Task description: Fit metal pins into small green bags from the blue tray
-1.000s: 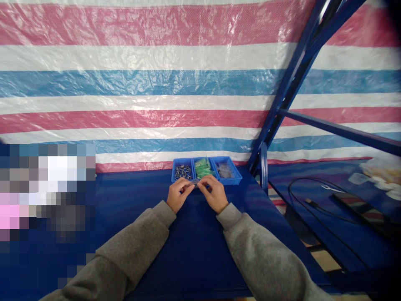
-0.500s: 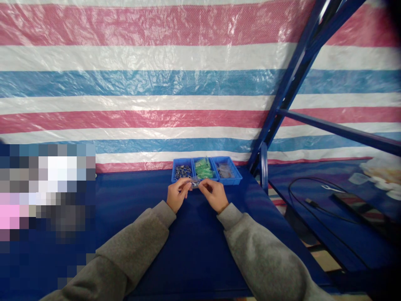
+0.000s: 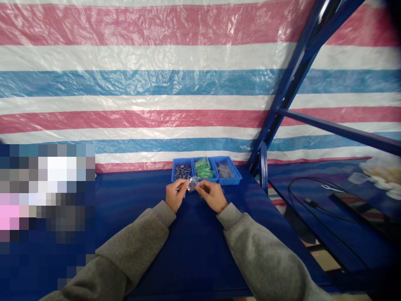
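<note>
A small clear plastic bag (image 3: 193,183) is stretched between my two hands, just in front of the blue bins. My left hand (image 3: 176,194) pinches its left side, and my right hand (image 3: 213,195) pinches its right side. Something dark shows in the bag, too small to make out. Behind the hands stand three joined blue bins: the left one holds dark and silvery metal pieces (image 3: 183,172), the middle one green packets (image 3: 203,168), the right one clear bags (image 3: 224,170).
The blue table (image 3: 194,251) lies under my arms. A slanted blue metal frame (image 3: 286,90) rises at the right. Beyond it, a second table carries a black cable (image 3: 313,204), a dark flat object and plastic bags (image 3: 382,171). The left side is pixelated.
The small bag has turned and now shows more of its face between my fingers. My right fingertips have moved slightly left and down.
</note>
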`<state>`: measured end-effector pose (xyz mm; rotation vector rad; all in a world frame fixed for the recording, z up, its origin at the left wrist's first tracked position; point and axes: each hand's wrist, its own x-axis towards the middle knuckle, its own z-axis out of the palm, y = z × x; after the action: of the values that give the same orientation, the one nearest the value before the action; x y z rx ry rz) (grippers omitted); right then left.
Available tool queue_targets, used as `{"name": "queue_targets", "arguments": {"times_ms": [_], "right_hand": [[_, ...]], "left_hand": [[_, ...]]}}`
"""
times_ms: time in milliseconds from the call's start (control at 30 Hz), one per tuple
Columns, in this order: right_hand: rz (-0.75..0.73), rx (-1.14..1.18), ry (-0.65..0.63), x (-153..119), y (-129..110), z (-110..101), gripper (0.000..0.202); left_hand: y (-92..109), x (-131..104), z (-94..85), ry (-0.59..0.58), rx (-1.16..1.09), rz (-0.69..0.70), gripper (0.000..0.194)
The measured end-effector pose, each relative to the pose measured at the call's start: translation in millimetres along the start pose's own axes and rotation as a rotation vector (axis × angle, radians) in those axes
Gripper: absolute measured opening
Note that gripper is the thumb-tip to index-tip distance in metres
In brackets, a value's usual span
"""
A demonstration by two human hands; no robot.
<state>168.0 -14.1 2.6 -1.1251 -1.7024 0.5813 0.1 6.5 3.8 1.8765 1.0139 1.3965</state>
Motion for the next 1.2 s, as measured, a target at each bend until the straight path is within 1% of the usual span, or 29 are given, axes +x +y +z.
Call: {"name": "queue_targets", "arguments": {"times_ms": [233, 467, 567, 733, 933, 1033, 1200], "right_hand": [[0.010, 0.030, -0.031, -0.7, -2.5, -0.1, 0.019], [0.023, 0.047, -0.027, -0.7, -3.3, -0.9, 0.026], [0.017, 0.051, -0.021, -0.8, -2.5, -1.2, 0.025], [0.013, 0.049, -0.014, -1.2, 0.3, -0.8, 0.024], [0.010, 0.039, -0.016, -1.0, 0.7, 0.1, 0.024], [0.013, 0.028, -0.015, -1.1, -0.3, 0.0, 0.025], [0.010, 0.032, -0.031, -1.3, -1.8, -0.4, 0.025]], "left_hand": [[-1.2, -0.4, 0.3, 0.000, 0.056, 0.019, 0.022], [-2.2, -0.4, 0.0, -0.050, 0.037, -0.003, 0.023], [-2.5, 0.3, 0.3, -0.063, 0.043, -0.008, 0.022], [-2.5, 1.1, 1.1, -0.080, 0.044, 0.014, 0.021], [-4.0, 0.1, 2.7, -0.063, 0.072, 0.059, 0.018], [-2.4, -0.7, 3.4, -0.048, 0.029, 0.041, 0.019], [0.8, -2.0, 3.4, -0.076, -0.033, 0.025, 0.024]]}}
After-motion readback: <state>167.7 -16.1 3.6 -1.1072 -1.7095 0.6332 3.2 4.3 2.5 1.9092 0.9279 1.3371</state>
